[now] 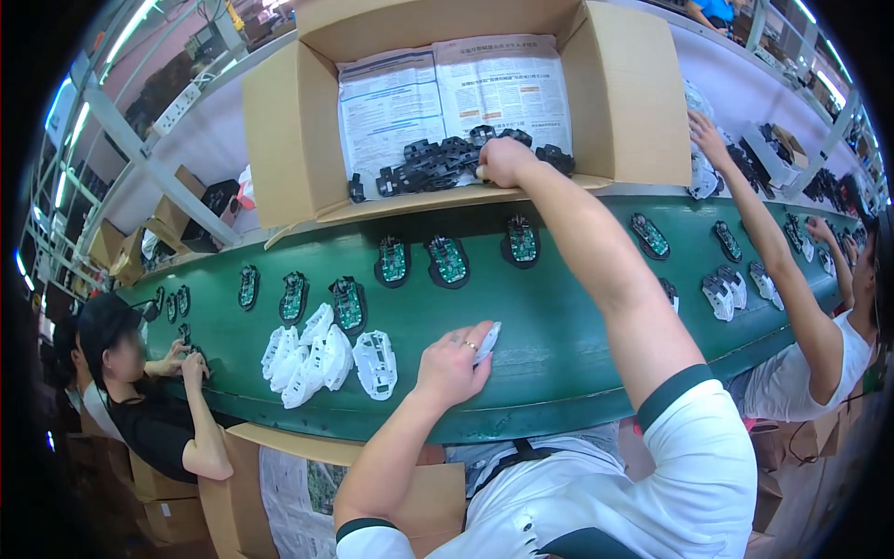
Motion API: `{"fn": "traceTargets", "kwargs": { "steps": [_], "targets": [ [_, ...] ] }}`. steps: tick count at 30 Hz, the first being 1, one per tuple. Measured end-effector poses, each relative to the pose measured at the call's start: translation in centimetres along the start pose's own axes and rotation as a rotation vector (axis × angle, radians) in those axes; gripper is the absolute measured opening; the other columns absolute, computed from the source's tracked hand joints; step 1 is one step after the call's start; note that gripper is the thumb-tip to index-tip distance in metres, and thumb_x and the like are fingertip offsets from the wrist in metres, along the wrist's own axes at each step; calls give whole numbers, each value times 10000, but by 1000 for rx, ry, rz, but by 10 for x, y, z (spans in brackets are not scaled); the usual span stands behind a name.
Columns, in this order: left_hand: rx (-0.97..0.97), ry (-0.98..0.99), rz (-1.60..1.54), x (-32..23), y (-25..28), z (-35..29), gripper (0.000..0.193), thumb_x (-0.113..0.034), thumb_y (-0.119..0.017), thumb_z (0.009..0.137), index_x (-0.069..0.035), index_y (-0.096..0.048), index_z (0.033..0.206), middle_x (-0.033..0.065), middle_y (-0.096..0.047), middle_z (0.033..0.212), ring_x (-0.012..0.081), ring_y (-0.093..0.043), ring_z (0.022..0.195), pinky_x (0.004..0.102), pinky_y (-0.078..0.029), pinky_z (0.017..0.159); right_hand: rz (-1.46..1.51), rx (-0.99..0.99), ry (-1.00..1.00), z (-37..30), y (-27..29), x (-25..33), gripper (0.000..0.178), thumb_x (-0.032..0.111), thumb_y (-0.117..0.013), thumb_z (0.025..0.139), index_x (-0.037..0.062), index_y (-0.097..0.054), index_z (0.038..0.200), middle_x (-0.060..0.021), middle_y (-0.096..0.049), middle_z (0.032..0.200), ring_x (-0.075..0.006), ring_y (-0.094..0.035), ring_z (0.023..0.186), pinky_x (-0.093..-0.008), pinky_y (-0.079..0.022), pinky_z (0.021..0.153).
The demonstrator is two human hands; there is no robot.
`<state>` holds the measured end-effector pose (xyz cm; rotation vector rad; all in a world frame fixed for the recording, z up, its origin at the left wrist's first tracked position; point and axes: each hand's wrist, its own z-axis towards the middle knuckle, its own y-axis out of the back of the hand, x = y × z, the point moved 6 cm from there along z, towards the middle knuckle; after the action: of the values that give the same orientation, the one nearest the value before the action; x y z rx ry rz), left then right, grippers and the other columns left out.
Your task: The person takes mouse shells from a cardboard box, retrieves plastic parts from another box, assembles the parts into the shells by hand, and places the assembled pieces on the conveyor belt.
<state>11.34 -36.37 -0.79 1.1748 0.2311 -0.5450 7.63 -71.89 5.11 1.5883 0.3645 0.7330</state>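
My left hand (453, 366) is closed on a white plastic shell (486, 342), held just above the green work surface, with a ring on one finger. Reaching forward, my right hand (507, 161) is in an open cardboard box (622, 102), among a heap of black plastic parts (433, 163). Its fingers are curled, and what they hold is hidden. To the left of my left hand lie a single white shell (375, 365) and a pile of white shells (312, 359). Green circuit boards in black bases, such as this circuit board assembly (448, 260), stand between me and the box.
The long green conveyor belt (549, 368) runs left to right. At left a co-worker in a black cap (110, 317) handles a dark part. On the right another person's arm (773, 238) reaches across the belt. Below my left arm is a cardboard box (244, 484).
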Motion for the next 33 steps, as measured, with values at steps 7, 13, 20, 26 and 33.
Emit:
{"fn": "traceTargets", "kwargs": {
  "steps": [7,13,20,26,33],
  "targets": [
    [14,248,-51,15,8,-11,477,-258,-808,854,-111,-702,1294,183,-762,1125,381,-753,952,454,-614,827,999,-736,80,-139,25,-10,226,78,-505,1050,35,-667,1202,-118,-728,1050,-216,-680,969,-335,-537,904],
    [-99,409,-438,32,1,3,422,-253,-821,903,-54,-696,1254,174,-785,986,297,-779,864,399,-596,758,537,-212,-52,-265,-94,-16,196,80,-584,1017,48,-680,1185,-120,-704,1148,-279,-681,1034,-389,-550,915],
    [-356,583,-1052,43,-4,-17,341,-194,-816,960,-25,-683,1225,58,-727,1136,148,-677,991,290,-522,926,638,-408,320,-283,-83,6,261,122,-721,892,64,-714,1146,-128,-704,1181,-338,-661,1115,-431,-545,970],
    [-394,781,-1315,58,-15,-36,351,-112,-744,998,-46,-606,1314,63,-718,1194,154,-691,1057,326,-549,936,165,-231,187,-304,-82,44,383,222,-847,746,86,-741,1088,-133,-651,1205,-337,-630,1122,-430,-551,951],
    [-460,791,-1335,52,-19,-28,567,45,-675,897,-42,-507,1431,93,-661,1290,236,-644,1204,404,-491,1072,258,-122,77,-311,-94,36,534,200,-857,746,77,-696,1240,-147,-649,1243,-350,-633,1129,-444,-548,978]
  ]
}}
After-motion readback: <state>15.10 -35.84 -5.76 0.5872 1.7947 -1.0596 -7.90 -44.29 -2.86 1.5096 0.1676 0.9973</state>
